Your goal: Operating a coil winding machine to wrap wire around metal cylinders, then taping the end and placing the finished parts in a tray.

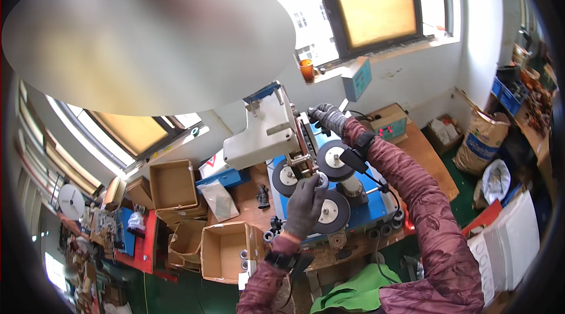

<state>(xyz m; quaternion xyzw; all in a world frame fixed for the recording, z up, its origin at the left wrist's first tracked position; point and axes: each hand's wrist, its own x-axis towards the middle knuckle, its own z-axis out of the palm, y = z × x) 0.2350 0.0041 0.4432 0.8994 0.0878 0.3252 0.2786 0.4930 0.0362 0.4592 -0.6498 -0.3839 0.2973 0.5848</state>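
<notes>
My left hand (pixel 303 209), in a dark glove, is closed on a small grey ring (pixel 322 181) at the front of a bench machine with a pale grey head (pixel 259 140). Around the ring stand black wheels with pale hubs; one wheel (pixel 325 212) is right beside this hand. Farther back, my gloved right hand (pixel 328 118) reaches across to the right side of the machine head. Its fingers are curled there, and what they grip is hidden. Blue plates (pixel 368 205) form the machine's base.
Open cardboard boxes (pixel 226 252) stand left of the machine, one with several grey rings. More dark rings (pixel 385 230) line the bench's front edge. A control box with red digits (pixel 391 124) sits at the right rear. A brown sack (pixel 479 140) stands on the floor far right.
</notes>
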